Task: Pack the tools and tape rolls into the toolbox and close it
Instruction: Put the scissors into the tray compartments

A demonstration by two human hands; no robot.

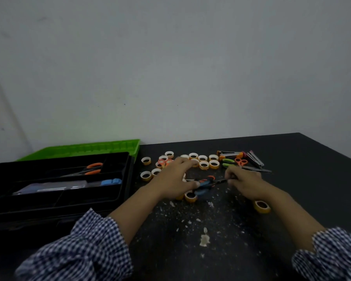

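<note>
Here, scissors (pixel 206 181) between both hands' fingers (pixel 229 178)

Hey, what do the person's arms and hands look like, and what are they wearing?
Both arms wear dark-blue-and-white checked fabric sleeves. The left sleeve and right sleeve are bunched up near the elbows, leaving the forearms bare. The left hand and right hand are bare: no gloves, watch or ring shows.

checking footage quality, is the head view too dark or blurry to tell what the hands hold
Head view: dim; the toolbox interior sinks into shadow; left hand and right hand slightly soft, so the blue-and-orange tool between them reads poorly.
</note>
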